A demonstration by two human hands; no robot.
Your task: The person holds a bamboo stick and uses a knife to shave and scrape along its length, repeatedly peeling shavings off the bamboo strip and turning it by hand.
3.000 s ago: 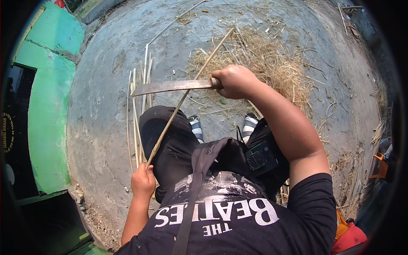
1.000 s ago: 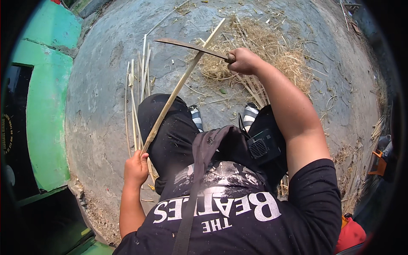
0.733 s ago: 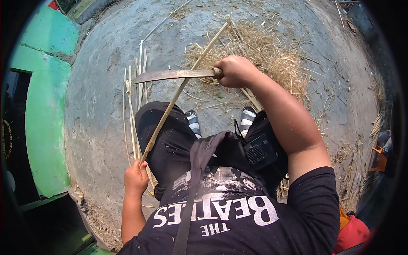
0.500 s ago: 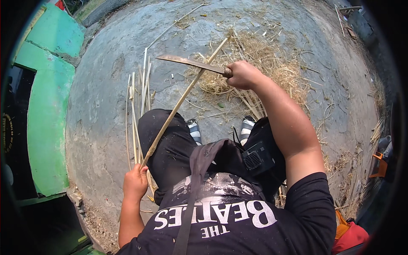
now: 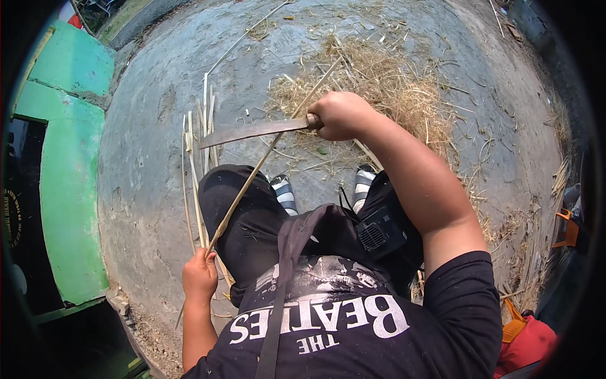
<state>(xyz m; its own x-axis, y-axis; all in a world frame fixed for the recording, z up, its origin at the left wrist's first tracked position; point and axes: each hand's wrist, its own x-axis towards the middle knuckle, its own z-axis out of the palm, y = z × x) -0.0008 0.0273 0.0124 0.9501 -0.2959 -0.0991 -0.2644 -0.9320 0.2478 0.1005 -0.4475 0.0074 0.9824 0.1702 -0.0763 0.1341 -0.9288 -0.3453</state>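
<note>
Your left hand [image 5: 200, 276] is clamped on the bamboo strip [image 5: 252, 178], which slants up and away to the right over your knee. Your right hand [image 5: 341, 115] grips the knife [image 5: 252, 131], its blade lying crosswise, pointing left, across the strip.

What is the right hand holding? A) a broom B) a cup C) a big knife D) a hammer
C: the right hand grips the handle of a long flat knife, whose blade lies across the thin stick that the left hand holds at its lower end.
</note>
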